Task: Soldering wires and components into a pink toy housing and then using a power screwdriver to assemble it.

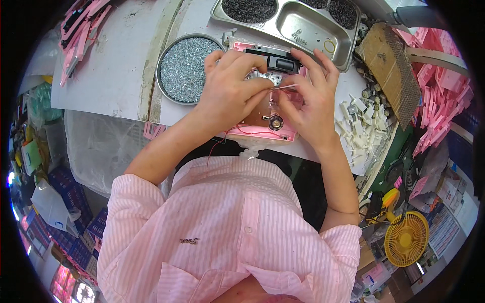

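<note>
On the bench in front of me lies a pink plastic housing [252, 132] with a brown board, a small round black part [276, 122] and thin red wires [255, 132]. A black oblong part [284, 63] sits at its far side. My left hand [233, 87] reaches over the housing, thumb and index finger pinched together above the board; what they hold is hidden. My right hand [314, 96] holds a thin pale wire-like piece [286, 87] between thumb and fingers, its end meeting the left fingertips. The right hand's other fingers are raised beside the black part.
A round metal dish [160, 76] of small silvery screws stands left of the housing. Behind is a metal compartment tray [313, 30] with dark screws. White plastic parts [365, 123] lie at the right, near cardboard [389, 70] and pink pieces [447, 96]. More pink pieces [81, 38] lie far left.
</note>
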`<state>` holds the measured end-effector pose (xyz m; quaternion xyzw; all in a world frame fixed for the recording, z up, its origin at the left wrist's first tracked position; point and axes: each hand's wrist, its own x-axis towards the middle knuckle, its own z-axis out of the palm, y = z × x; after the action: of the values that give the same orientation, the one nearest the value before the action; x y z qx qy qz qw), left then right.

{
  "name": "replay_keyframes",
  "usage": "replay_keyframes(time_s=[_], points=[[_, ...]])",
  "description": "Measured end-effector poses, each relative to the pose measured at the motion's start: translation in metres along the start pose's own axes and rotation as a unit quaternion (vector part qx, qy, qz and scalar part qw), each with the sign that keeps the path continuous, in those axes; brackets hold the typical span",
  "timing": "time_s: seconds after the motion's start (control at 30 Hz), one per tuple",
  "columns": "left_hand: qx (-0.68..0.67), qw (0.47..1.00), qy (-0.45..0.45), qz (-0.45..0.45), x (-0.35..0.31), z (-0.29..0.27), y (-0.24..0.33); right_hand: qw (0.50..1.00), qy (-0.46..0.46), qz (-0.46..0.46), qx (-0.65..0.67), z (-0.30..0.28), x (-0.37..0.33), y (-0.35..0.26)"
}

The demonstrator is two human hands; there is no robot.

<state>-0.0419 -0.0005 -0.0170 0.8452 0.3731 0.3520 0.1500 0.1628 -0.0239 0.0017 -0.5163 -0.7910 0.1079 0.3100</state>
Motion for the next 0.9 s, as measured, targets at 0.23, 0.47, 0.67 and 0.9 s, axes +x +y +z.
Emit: replay_keyframes(time_s=[0.23, 0.47, 0.67, 0.9], points=[[-0.012, 0.999, 0.046, 0.025, -0.004, -0.004, -0.002, 1.0, -0.002, -0.019, 0.004, 0.006, 0.007, -0.003], [0.105, 0.992, 0.02, -0.063, -0.016, -0.012, 0.001, 0.999, 0.026, -0.009, -0.023, -0.013, -0.003, -0.008], [-0.008, 0.989, 0.144, -0.025, -0.009, -0.006, 0.031, 0.976, -0.029, 0.12, 0.18, -0.024, -0.015, -0.022], [-0.351, 0.872, -0.238, -0.244, 0.027, -0.016, 0.032, 0.989, 0.052, -0.073, 0.118, -0.028, -0.033, 0.003]])
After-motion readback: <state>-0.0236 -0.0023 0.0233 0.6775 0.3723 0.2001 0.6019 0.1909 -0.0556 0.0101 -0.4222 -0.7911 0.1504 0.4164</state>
